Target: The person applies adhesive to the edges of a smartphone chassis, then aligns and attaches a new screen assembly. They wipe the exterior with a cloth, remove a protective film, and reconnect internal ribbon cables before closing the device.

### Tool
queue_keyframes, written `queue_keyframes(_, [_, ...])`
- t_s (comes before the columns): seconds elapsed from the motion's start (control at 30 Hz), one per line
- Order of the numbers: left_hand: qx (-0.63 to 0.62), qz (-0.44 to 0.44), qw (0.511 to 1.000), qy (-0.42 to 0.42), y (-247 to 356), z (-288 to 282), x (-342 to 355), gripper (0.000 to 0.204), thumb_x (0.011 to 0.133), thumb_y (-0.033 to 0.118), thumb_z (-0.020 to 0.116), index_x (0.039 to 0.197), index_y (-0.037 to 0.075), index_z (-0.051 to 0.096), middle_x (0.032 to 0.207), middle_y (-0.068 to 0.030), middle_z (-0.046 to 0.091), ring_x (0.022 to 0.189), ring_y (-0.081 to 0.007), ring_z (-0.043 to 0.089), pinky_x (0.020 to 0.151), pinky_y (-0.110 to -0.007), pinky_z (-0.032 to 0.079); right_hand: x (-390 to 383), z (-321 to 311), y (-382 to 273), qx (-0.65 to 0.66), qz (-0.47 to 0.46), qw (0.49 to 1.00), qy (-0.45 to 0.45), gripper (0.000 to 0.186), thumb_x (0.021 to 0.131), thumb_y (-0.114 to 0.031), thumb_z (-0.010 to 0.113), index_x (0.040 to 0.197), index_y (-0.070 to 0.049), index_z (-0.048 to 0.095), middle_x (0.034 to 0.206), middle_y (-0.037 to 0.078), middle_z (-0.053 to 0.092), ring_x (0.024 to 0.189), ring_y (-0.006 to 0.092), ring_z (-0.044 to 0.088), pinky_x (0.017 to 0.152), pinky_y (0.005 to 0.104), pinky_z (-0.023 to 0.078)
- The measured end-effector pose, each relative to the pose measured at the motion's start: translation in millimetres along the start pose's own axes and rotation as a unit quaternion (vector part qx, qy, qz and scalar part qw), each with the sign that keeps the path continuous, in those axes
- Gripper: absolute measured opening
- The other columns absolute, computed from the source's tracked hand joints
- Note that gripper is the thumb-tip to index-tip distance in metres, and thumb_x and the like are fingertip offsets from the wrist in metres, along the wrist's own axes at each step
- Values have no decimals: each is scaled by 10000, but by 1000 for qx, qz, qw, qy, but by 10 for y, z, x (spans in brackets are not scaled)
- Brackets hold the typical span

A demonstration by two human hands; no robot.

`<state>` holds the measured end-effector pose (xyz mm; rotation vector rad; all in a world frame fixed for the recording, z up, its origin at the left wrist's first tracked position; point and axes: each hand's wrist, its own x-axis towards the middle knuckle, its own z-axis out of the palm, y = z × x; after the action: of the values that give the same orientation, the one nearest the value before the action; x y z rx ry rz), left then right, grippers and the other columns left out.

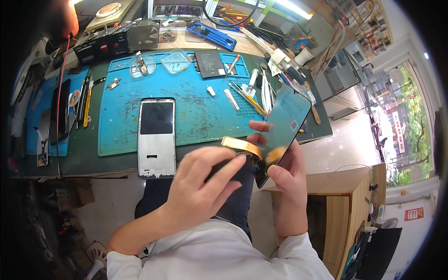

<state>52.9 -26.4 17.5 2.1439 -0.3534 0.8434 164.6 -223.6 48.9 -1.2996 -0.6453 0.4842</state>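
Note:
My right hand (285,176) holds a dark glossy phone screen panel (283,126) upright at a tilt, thumb on its lower edge and fingers around the far side. A gold ribbon cable (240,145) arches out from the panel's lower part. My left hand (203,184) is beside it, fingertips at or just under the cable, with thumb and index finger apart; whether they touch it is unclear. An opened phone frame (157,154), with a dark upper and silver lower section, lies on the blue mat (116,135) at the left of my hands.
A battery (210,64), clear part boxes (142,65), screwdriver (233,65) and tweezers (265,91) lie toward the back. At the left are a second mat with phones (59,112) and a black machine (112,44). A wooden cabinet (326,196) stands at lower right.

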Motion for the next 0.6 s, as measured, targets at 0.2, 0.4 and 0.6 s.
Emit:
queue_keyframes(0.2, [73, 2, 986, 150, 3, -267, 54, 465, 858, 73, 757, 1311, 69, 652, 1201, -104, 611, 1072, -292, 598, 894, -379, 506, -34, 167, -52, -90, -32, 995, 42, 858, 755, -149, 771, 1510, 19, 397, 1485, 162, 516, 1290, 233, 556, 1099, 374, 452])
queue_keyframes(0.4, [227, -383, 895, 7, -474, -1205, -16, 359, 991, 296, 680, 1098, -45, 642, 829, -129, 637, 719, -234, 590, 688, -355, 488, -68, 132, -64, -99, -47, 992, 56, 860, 735, -143, 757, 1502, 25, 406, 1466, 177, 532, 1276, 237, 567, 1097, 370, 449])
queue_keyframes(0.6, [217, -405, 860, -220, -533, -1276, 224, 620, 918, 550, 712, 1001, -58, 621, 830, -141, 602, 786, -231, 591, 732, -373, 487, 33, 180, -13, -95, -53, 994, 21, 868, 726, -133, 754, 1506, 29, 408, 1462, 171, 537, 1266, 238, 577, 1076, 380, 464])
